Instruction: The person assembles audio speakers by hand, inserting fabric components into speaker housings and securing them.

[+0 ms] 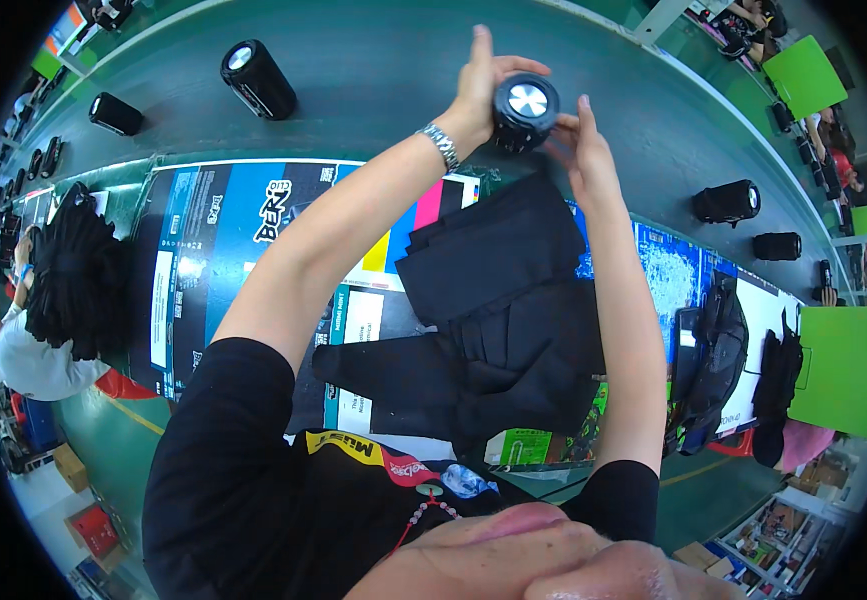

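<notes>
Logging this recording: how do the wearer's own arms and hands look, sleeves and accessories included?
The left sleeve and right sleeve are plain black and short, leaving both forearms bare. The left hand and right hand are ungloved. A silver metal-link band circles the left wrist; the right wrist shows none.

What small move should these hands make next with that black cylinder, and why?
Perhaps close both palms gently inward to steady it: the black cylinder sits between the left hand, whose thumb points away from it, and the right hand, whose fingers are spread.
</notes>
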`<state>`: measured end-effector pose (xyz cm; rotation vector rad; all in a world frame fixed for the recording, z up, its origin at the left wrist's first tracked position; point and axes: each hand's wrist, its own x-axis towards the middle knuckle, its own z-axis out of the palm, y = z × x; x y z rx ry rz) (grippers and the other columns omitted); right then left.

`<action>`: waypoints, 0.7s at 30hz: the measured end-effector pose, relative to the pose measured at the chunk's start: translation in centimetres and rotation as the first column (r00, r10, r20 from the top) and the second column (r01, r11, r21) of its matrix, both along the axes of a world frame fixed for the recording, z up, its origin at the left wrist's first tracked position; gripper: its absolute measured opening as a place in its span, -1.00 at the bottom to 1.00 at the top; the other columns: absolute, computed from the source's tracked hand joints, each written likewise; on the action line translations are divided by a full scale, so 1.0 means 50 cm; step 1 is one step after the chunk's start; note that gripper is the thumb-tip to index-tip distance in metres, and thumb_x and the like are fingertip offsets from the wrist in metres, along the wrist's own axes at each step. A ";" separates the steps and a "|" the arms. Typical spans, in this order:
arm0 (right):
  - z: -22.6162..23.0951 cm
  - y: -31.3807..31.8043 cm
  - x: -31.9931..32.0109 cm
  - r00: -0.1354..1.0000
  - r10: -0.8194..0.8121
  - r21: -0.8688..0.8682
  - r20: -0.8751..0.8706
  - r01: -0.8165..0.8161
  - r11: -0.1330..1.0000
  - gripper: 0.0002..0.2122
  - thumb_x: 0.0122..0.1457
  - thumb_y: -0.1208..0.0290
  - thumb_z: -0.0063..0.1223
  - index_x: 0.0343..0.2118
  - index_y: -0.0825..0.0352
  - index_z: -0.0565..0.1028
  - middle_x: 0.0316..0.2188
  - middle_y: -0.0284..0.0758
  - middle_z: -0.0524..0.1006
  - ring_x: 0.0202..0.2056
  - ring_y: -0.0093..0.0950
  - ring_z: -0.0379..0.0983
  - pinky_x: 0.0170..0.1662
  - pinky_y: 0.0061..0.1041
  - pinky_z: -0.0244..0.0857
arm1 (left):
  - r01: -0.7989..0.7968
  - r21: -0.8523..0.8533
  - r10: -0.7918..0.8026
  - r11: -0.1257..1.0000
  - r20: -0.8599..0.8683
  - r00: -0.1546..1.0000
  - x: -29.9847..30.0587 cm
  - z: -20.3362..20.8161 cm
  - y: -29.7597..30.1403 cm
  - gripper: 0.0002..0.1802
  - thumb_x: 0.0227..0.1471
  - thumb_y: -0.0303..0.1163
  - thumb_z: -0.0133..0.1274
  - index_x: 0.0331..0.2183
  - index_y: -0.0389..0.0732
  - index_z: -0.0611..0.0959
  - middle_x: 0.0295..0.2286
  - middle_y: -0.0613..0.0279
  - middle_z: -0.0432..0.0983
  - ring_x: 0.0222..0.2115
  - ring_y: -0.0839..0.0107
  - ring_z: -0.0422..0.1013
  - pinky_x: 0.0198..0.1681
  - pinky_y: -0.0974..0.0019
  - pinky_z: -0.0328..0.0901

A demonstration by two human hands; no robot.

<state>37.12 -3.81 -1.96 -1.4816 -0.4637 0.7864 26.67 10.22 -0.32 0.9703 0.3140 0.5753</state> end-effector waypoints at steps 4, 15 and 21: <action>0.040 -0.015 -0.107 0.921 0.329 0.369 -0.211 -0.236 0.899 -0.55 0.20 0.18 0.08 0.01 0.40 0.31 -0.08 -0.27 0.40 -0.06 -0.42 0.39 0.02 -0.27 0.31 | 0.398 -0.448 -0.124 0.801 0.526 0.842 -0.042 -0.029 0.038 -0.08 0.11 0.31 -0.50 0.05 -0.37 0.40 -0.17 -0.07 0.49 -0.14 0.14 0.44 0.00 0.15 0.33; 0.100 0.021 -0.093 0.383 -0.237 0.261 0.893 -0.011 0.965 -0.29 -0.39 0.39 0.49 -0.07 0.30 0.35 -0.17 -0.15 0.32 -0.11 -0.17 0.31 -0.06 -0.29 0.27 | -0.193 0.252 0.206 0.948 -0.027 0.978 -0.157 0.049 0.037 -0.34 0.23 0.13 -0.35 0.13 -0.17 0.34 0.07 0.15 0.35 0.09 0.32 0.27 0.18 0.25 0.05; 0.061 0.032 -0.103 0.339 -0.167 0.165 0.926 0.035 0.986 -0.41 -0.18 0.17 0.40 -0.07 0.31 0.41 -0.17 -0.14 0.32 -0.09 -0.17 0.27 -0.02 -0.30 0.25 | -0.153 0.927 0.345 0.343 0.028 0.938 -0.042 0.088 0.079 -0.55 0.12 -0.17 0.03 -0.02 -0.23 0.54 -0.04 0.15 0.47 -0.10 0.32 0.42 -0.05 0.32 0.28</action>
